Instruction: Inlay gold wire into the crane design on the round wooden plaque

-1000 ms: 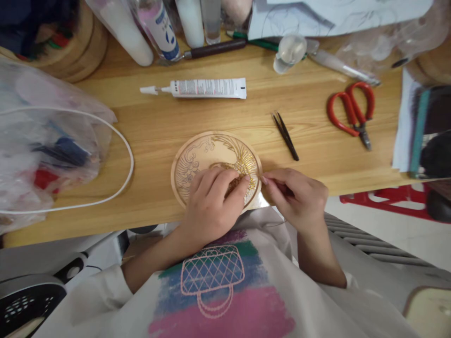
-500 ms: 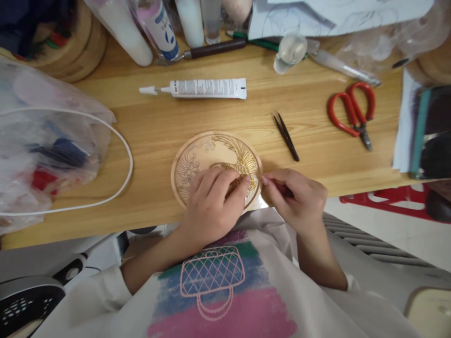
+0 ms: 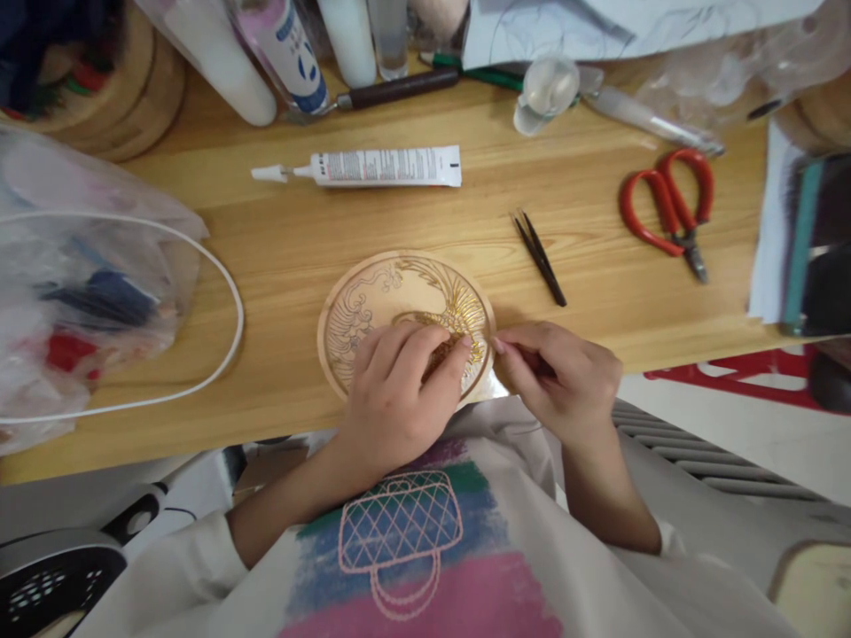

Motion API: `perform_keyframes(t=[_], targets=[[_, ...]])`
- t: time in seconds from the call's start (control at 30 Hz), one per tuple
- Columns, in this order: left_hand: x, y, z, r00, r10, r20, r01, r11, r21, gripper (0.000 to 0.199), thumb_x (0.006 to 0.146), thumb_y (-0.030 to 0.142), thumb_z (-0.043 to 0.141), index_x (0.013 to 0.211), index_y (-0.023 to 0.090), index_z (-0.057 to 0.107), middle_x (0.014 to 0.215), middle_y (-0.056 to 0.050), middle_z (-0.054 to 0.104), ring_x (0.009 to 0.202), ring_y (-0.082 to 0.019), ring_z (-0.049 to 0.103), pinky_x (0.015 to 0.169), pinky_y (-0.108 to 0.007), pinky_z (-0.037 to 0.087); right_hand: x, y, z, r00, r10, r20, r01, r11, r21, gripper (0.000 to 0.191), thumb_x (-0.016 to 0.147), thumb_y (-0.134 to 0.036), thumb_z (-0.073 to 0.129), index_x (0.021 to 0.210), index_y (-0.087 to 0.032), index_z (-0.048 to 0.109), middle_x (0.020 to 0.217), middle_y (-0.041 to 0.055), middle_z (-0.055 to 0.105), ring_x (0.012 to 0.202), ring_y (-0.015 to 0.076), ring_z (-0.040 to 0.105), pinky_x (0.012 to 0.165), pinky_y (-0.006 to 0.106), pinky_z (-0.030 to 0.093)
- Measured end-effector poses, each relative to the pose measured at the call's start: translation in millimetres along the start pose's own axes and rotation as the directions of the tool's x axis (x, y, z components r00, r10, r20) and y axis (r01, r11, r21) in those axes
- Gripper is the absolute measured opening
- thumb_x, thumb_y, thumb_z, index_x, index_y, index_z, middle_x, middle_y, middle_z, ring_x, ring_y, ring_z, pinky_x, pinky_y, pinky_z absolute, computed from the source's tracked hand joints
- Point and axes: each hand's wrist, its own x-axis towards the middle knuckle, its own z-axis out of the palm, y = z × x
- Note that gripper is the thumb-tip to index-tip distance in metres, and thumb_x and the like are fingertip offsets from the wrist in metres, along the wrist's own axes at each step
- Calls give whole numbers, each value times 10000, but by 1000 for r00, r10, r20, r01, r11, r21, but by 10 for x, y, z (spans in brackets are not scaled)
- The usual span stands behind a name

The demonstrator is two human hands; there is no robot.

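A round wooden plaque (image 3: 372, 283) lies at the table's front edge, with dark line drawing on its left part and gold wire on its right. My left hand (image 3: 405, 390) rests on the plaque's lower middle, its fingers curved over the gold work and hiding part of it. Beside the right rim, my right hand (image 3: 558, 368) is closed in a pinch; what is between the fingertips is too small to make out. Black tweezers (image 3: 540, 259) lie above my right hand.
Behind the plaque lies a white glue tube (image 3: 389, 167). Red-handled pliers (image 3: 671, 213) are at the right. A plastic bag (image 3: 99, 292) and a white cable (image 3: 236, 306) lie at the left. Bottles (image 3: 292, 58), a dark-handled tool (image 3: 399, 90) and papers (image 3: 638, 35) line the back.
The view has shifted slightly. Both hands keep nearly the same pose at the plaque.
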Motion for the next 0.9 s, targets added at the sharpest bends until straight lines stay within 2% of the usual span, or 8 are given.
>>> perform_keyframes(t=[0.43,0.9], targets=[[-12,2,6,1000,-7,2,7,1000,-2,148,889,129,615,1015,165,684,932,-73,690,917,-222,643,829,-383,518,-5,5,2,1000,-5,2,4,1000,9,77,836,-132,694,891,-175,660,728,-11,721,667,95,686,590,178,516],[-44,-10,31,999,-44,-13,44,999,-24,201,871,123,613,1061,171,657,989,-89,685,965,-246,640,854,-403,501,3,14,19,1000,-27,-5,27,1000,9,79,855,-150,675,920,-193,672,786,7,762,691,125,721,614,205,558]])
